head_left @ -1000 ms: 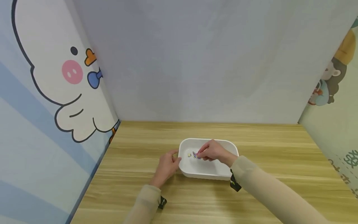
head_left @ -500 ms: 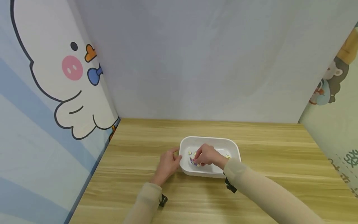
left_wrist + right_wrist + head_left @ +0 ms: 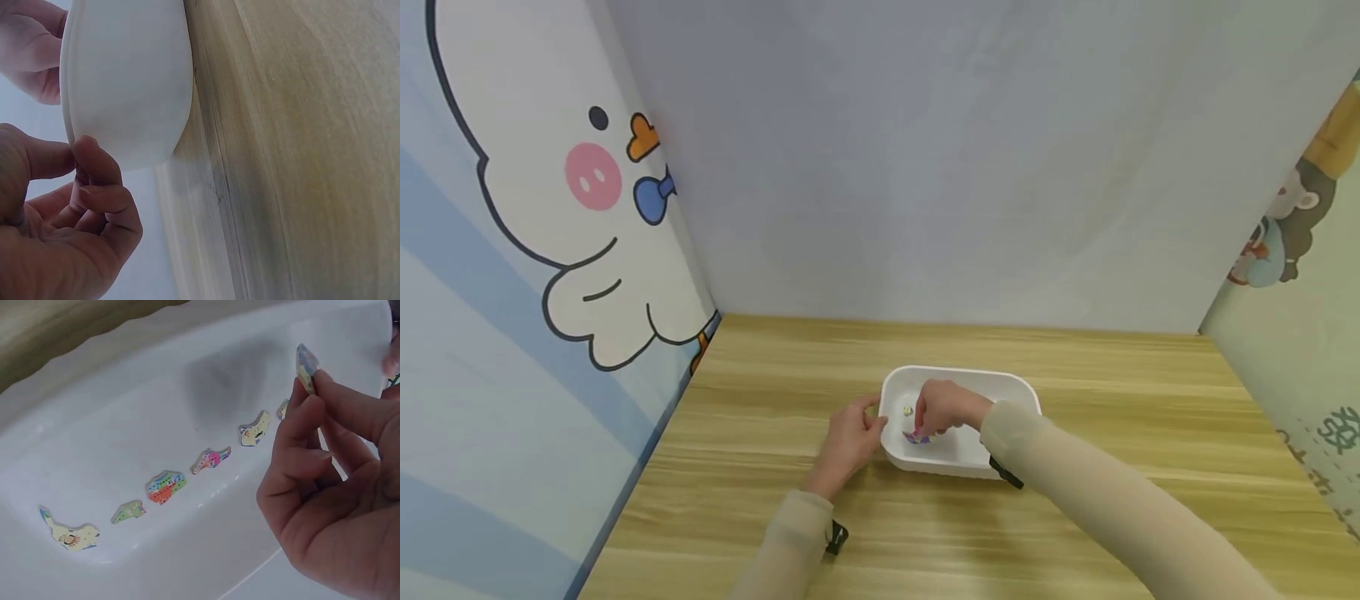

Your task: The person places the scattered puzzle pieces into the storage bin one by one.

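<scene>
A white plastic basin [image 3: 992, 381] stands on the table. At its left end my left hand [image 3: 848, 437] pinches the rim between thumb and index finger; the left wrist view shows this grip on the basin wall [image 3: 131, 75]. My right hand [image 3: 944, 406] is over the basin's left half, pinching a small, flat, multicoloured puzzle piece [image 3: 305, 367] by its edge. Several loose pieces lie in a row on the basin floor: a cream one [image 3: 70, 539], a green one [image 3: 129, 512], a red-and-green one [image 3: 166, 487], a pink one [image 3: 211, 460] and another cream one [image 3: 254, 430].
The wood-grain table [image 3: 760, 392] extends around the basin. A pale grey backdrop [image 3: 887, 208] rises behind it. Printed panels flank it, with a cartoon duck [image 3: 527, 150] on the left. The right forearm [image 3: 1105, 483] crosses the basin's near right corner.
My right hand has moved left within the basin, and the pinched puzzle piece has moved left and nearer the front wall. The left hand keeps its place on the rim.
</scene>
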Demonstrator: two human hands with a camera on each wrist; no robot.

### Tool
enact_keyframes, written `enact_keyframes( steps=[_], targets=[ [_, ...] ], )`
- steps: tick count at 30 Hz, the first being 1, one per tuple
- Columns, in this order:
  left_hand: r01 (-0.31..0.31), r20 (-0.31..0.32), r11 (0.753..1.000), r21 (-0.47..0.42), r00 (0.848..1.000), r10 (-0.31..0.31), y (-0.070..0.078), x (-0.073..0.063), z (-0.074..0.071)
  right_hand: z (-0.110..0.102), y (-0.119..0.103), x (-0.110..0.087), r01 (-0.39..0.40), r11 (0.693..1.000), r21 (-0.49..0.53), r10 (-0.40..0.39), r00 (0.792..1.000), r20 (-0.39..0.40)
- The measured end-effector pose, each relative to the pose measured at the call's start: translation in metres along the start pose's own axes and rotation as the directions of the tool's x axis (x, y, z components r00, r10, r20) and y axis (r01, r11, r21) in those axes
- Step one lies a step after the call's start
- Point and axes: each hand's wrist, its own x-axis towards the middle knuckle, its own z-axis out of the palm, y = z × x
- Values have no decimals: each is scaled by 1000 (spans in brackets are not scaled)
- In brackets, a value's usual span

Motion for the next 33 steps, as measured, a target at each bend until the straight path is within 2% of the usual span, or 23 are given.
enact_keyframes(
  steps=[6, 11, 15, 23, 33],
  targets=[
    [-12, 9, 1000, 5, 1000, 12, 4, 4, -4, 1, -3, 6, -37, 999, -37, 37, 999, -1],
    [-42, -11, 999, 9, 999, 42, 8, 5, -5, 0, -5, 6, -9, 990, -138, 3, 999, -40],
    [-55, -11, 998, 10, 998, 55, 9, 5, -6, 5, -6, 7, -37, 979, -200, 22, 997, -79],
    [-50, 2, 999, 17, 999, 50, 5, 1, -6, 18, -4, 13, -127, 967, -220, 104, 988, -115],
    [-42, 1, 999, 2, 999, 42, 2, -1, -7, 23, -5, 11, -126, 972, -200, 104, 988, -115]
  ],
)
